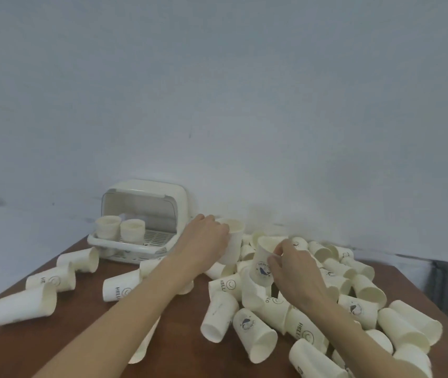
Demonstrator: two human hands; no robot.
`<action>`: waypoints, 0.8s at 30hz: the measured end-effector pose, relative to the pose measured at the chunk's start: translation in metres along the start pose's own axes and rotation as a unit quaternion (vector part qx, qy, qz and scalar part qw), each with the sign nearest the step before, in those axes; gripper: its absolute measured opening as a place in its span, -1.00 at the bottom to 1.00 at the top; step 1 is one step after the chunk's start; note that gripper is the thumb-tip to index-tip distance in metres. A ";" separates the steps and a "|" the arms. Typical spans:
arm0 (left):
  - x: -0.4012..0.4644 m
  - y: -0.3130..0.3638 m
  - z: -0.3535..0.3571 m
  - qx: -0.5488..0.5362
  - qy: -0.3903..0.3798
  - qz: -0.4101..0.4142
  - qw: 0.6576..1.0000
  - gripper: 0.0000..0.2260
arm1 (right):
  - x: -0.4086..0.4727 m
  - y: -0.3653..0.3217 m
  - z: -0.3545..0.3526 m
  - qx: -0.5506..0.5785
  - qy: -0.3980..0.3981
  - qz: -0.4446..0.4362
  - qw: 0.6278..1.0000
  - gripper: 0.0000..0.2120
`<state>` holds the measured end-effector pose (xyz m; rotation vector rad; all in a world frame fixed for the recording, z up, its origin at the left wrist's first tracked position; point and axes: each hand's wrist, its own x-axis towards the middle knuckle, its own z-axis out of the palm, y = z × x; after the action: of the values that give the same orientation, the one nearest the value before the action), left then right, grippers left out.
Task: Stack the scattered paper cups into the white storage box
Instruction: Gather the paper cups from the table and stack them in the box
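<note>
Left hand (206, 236) grips an upright white paper cup (231, 241); right hand (291, 266) pinches the printed whale-logo paper cup (262, 257). Nest them squarely, rims aligned.

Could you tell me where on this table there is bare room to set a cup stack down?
Bare wood lies between the left forearm and the cup lying at the left edge. Grate is open right of the two cup stacks in the storage box. Around the right hand the pile is crowded.
</note>
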<state>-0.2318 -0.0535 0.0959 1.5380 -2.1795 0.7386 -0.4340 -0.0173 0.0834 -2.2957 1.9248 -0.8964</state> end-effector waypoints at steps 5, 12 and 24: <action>-0.022 -0.027 0.004 -0.007 -0.013 -0.033 0.999 -0.71 | 0.005 -0.025 0.014 -0.010 -0.005 -0.018 1.000 -0.90; -0.041 -0.061 0.020 -0.029 -0.039 -0.062 0.997 -0.75 | 0.016 -0.053 0.038 0.003 -0.009 -0.036 0.999 -0.89; -0.065 -0.125 0.043 -0.039 -0.037 -0.084 0.995 -0.75 | 0.044 -0.103 0.087 0.009 -0.035 -0.056 0.998 -0.90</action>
<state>-0.0926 -0.0642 0.0503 1.7082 -2.0708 0.5463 -0.3000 -0.0621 0.0664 -2.4105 1.7700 -0.8280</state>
